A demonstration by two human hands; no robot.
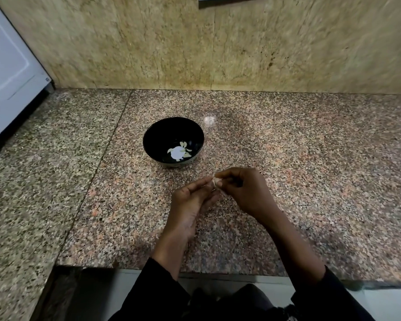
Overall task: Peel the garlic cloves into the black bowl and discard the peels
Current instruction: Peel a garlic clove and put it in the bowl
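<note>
we saw the left hand [190, 205] and right hand [243, 191] meet over the granite counter [310, 158], fingertips of both pinched on one garlic clove [216, 181]. just beyond it sat the black bowl [153, 135], holding peeled cloves [184, 150].

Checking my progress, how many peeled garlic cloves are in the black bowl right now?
About 6, clustered at the bottom of the black bowl around a bright white glare patch: one left, two above, three right. The glare may hide more.
</note>
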